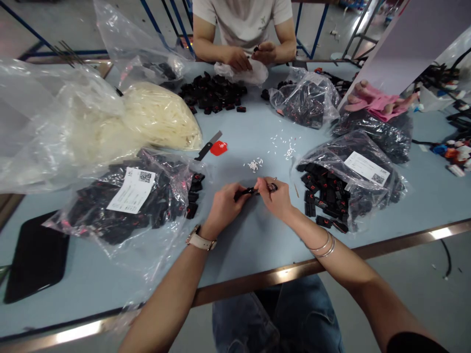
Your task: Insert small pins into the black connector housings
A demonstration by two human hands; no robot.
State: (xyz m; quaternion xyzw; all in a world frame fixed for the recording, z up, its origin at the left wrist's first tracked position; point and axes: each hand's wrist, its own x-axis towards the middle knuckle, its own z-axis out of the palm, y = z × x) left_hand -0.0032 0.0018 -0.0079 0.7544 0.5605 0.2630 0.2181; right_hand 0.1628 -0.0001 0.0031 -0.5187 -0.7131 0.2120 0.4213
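Observation:
Near the middle of the blue-grey table, my left hand [228, 203] is closed on a small black connector [245, 192]. My right hand [275, 196] meets it from the other side, fingers pinched at the connector's right end; a dark rounded piece [272, 187] shows among those fingers. Just beyond my hands lies a small pile of white plugs [253, 164], with more white plugs [290, 151] scattered farther right. Black connectors [324, 191] spill from a clear bag on the right. A few other black connectors [193, 196] lie left of my left hand.
A knife [210, 145] lies beside a red piece [219, 148]. Bags of black connectors [110, 211] and pale strips [158, 117] fill the left, near a black tablet-like slab [37, 255]. Pink gloves [382, 103] rest at right. Opposite, a person's hands [253, 56] work above a black heap [211, 93].

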